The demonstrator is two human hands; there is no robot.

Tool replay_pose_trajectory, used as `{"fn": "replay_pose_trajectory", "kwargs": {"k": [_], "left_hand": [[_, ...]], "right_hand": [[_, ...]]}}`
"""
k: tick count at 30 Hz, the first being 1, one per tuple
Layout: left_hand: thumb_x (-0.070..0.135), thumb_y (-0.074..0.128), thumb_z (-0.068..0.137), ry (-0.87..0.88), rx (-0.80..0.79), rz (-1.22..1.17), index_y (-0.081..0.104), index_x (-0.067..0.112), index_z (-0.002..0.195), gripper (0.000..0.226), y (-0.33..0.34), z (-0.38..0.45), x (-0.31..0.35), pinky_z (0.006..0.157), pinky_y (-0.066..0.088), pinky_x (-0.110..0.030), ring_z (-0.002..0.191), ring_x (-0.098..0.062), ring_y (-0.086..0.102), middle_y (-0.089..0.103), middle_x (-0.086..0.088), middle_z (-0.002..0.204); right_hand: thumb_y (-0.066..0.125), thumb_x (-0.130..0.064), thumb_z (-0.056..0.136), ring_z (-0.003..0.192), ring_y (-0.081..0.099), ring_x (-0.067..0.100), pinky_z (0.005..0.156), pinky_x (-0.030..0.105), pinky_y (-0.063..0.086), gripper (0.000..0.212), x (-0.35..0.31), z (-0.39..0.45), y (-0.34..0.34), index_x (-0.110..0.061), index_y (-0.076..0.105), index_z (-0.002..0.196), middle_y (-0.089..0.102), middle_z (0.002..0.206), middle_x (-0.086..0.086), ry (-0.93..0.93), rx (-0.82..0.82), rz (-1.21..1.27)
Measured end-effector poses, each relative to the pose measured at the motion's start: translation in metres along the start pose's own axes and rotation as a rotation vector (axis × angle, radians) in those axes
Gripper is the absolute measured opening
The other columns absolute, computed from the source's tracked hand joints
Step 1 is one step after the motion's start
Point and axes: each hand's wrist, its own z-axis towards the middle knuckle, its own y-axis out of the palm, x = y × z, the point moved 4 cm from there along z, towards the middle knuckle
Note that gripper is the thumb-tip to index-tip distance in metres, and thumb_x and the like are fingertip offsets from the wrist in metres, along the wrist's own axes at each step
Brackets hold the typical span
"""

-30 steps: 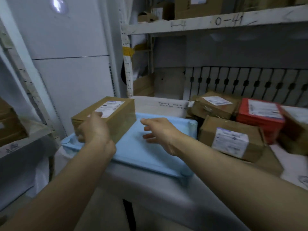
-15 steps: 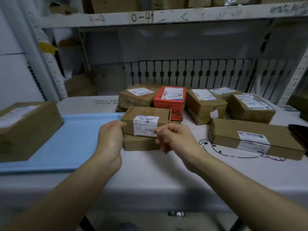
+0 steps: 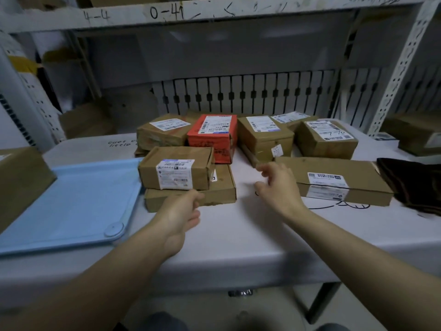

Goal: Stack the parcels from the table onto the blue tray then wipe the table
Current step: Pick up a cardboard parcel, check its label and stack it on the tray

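One parcel [image 3: 21, 185] on blue tray [image 3: 78, 206]

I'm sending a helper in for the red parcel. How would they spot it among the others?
Start at the white table under the shelf marked 0-41. In the back row of parcels, second from the left, stands the red parcel. It is the only red one; every neighbour is brown cardboard.

Both forearms are being shown bare, with no sleeves reaching the wrists. Nothing is being worn on the left hand [image 3: 179, 215] or the right hand [image 3: 278, 187]. Dark trousers are being glimpsed at the bottom edge.
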Motion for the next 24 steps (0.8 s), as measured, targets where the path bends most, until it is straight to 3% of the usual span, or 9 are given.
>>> {"fn": "replay_pose_trajectory", "kwargs": {"k": [2,3,7,12,18,21,24], "left_hand": [[0.014,0.06,0.093,-0.039,-0.083,0.002,0.063,0.011,0.093,0.003,0.018,-0.001,-0.004,0.094,0.051,-0.039,0.095,-0.027,0.061,0.059,-0.01,0.092],[0.014,0.06,0.094,-0.053,-0.127,0.0,0.062,0.011,0.088,0.007,0.029,-0.001,-0.006,0.091,0.051,-0.038,0.095,-0.028,0.061,0.059,-0.011,0.092],[0.015,0.055,0.096,-0.115,-0.243,-0.04,0.06,0.006,0.091,0.012,0.068,0.0,-0.012,0.085,0.051,-0.036,0.099,-0.032,0.063,0.062,-0.018,0.108],[0.015,0.055,0.097,-0.167,-0.302,-0.105,0.056,0.002,0.094,0.013,0.101,-0.001,-0.015,0.09,0.051,-0.039,0.102,-0.035,0.063,0.061,-0.023,0.117],[0.01,0.053,0.097,-0.209,-0.33,-0.193,0.053,0.0,0.096,0.01,0.113,-0.002,-0.016,0.068,0.057,-0.038,0.09,-0.037,0.068,0.059,-0.027,0.118],[0.008,0.052,0.098,-0.224,-0.335,-0.226,0.05,-0.002,0.095,0.01,0.115,-0.004,-0.016,0.067,0.057,-0.038,0.089,-0.038,0.068,0.057,-0.03,0.12],[0.008,0.053,0.097,-0.228,-0.343,-0.222,0.05,-0.002,0.099,0.011,0.117,-0.005,-0.017,0.07,0.057,-0.038,0.091,-0.038,0.067,0.058,-0.031,0.12]], "right_hand": [[0.064,-0.02,0.084,0.122,0.043,0.032,0.098,0.039,0.034,0.048,0.009,0.007,-0.017,-0.013,0.055,0.131,0.051,0.129,0.011,-0.04,-0.002,-0.285],[0.064,-0.025,0.083,0.126,0.041,0.033,0.1,0.039,0.033,0.054,0.018,0.012,-0.025,-0.012,0.05,0.134,0.049,0.134,0.012,-0.021,-0.025,-0.377],[0.065,-0.051,0.081,0.141,0.031,0.031,0.113,0.041,0.025,0.089,0.051,0.03,-0.056,-0.009,0.028,0.15,0.036,0.152,0.012,0.068,-0.156,-0.517],[0.072,-0.063,0.071,0.149,0.016,0.026,0.119,0.042,0.013,0.116,0.076,0.054,-0.066,-0.016,0.01,0.157,0.021,0.161,0.007,0.112,-0.355,-0.536],[0.068,-0.087,0.05,0.141,0.024,0.029,0.113,0.042,0.021,0.131,0.076,0.072,-0.065,-0.023,0.02,0.154,0.031,0.152,0.007,0.105,-0.483,-0.697],[0.061,-0.093,0.046,0.132,0.032,0.031,0.108,0.042,0.028,0.126,0.07,0.072,-0.061,-0.021,0.034,0.145,0.038,0.138,0.01,0.079,-0.46,-0.746],[0.052,-0.096,0.054,0.138,0.032,0.037,0.112,0.047,0.029,0.126,0.06,0.064,-0.055,-0.017,0.031,0.15,0.03,0.147,0.014,0.151,-0.469,-0.621]]}}
